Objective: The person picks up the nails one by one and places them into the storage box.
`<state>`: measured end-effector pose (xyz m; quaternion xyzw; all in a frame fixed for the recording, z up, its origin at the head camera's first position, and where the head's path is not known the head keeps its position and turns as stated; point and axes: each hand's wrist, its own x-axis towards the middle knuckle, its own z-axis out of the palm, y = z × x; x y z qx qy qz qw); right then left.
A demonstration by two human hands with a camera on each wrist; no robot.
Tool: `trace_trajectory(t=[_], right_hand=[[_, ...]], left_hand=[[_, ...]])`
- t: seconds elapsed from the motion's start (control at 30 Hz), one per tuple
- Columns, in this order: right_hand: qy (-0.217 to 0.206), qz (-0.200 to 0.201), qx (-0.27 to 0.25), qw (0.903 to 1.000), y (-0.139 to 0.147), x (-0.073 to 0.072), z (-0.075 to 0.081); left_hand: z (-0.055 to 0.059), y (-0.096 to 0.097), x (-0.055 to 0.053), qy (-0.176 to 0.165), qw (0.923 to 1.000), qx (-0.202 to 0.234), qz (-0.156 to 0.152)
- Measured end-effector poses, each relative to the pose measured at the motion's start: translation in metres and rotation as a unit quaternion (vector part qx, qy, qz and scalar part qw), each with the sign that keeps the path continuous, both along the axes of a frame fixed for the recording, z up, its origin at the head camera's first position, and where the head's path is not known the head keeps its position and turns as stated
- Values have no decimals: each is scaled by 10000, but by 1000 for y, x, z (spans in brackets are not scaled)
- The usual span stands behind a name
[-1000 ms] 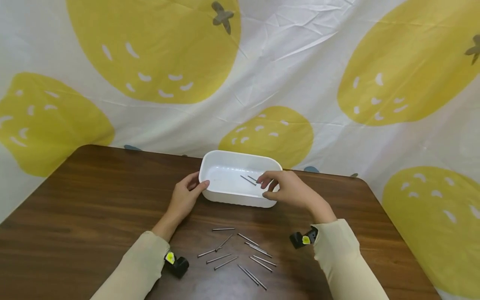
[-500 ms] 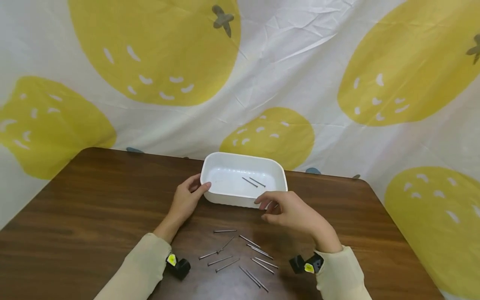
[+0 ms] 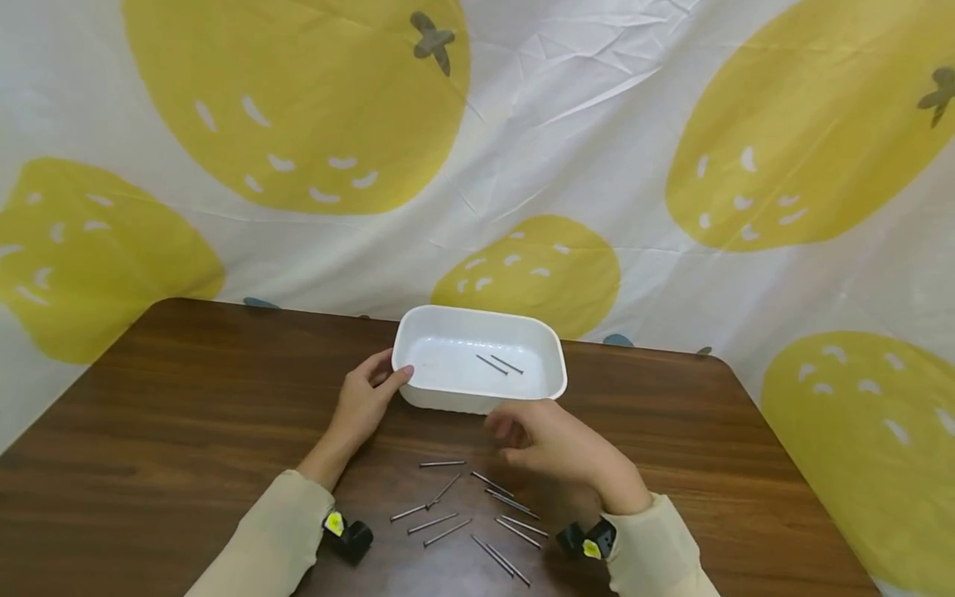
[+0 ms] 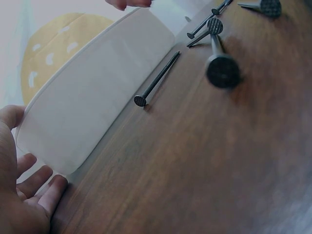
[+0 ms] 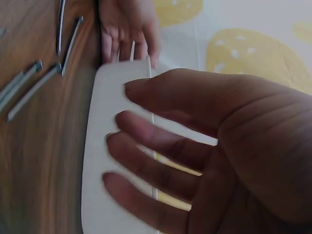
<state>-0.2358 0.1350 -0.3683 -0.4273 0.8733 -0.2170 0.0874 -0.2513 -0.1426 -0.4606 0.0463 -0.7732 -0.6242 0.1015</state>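
A white plastic box (image 3: 448, 400) stands near the table's back edge, with two steel nails (image 3: 492, 365) lying inside. My left hand (image 3: 363, 400) holds its left end, thumb over the rim and fingers against the outside. Just in front of the box's right part, my right hand (image 3: 563, 444) hovers with loosely bent fingers and nothing between them; in the right wrist view the thumb and fingers (image 5: 146, 187) are spread apart. Several loose nails (image 3: 448, 533) lie on the table between my forearms, some of them touching or crossing.
The brown wooden table (image 3: 186, 431) has rounded back corners. Behind it hangs a white cloth (image 3: 336, 257) with a yellow fruit print. A small black camera sits on each wrist, the left camera (image 3: 351, 539) beside the nails.
My right hand has drawn back from inside the box, over its front rim, toward the nails on the table. A second nail now lies fully visible in the box. The left hand keeps its hold.
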Motion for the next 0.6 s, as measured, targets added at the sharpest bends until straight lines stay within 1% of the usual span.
trace_trajectory(t=[0.17, 0.27, 0.47, 0.6], right_hand=[[130, -64, 557, 9983, -10, 7, -1], [192, -164, 780, 9966, -12, 10, -2], [354, -366, 1034, 9933, -14, 12, -4], [404, -308, 1032, 9934, -16, 12, -6]], left_hand=[[0, 0, -1, -7, 10000, 8, -1], [1, 0, -1, 4, 10000, 14, -17], [2, 1, -1, -5, 10000, -3, -57], [1, 0, -1, -36, 10000, -11, -30]])
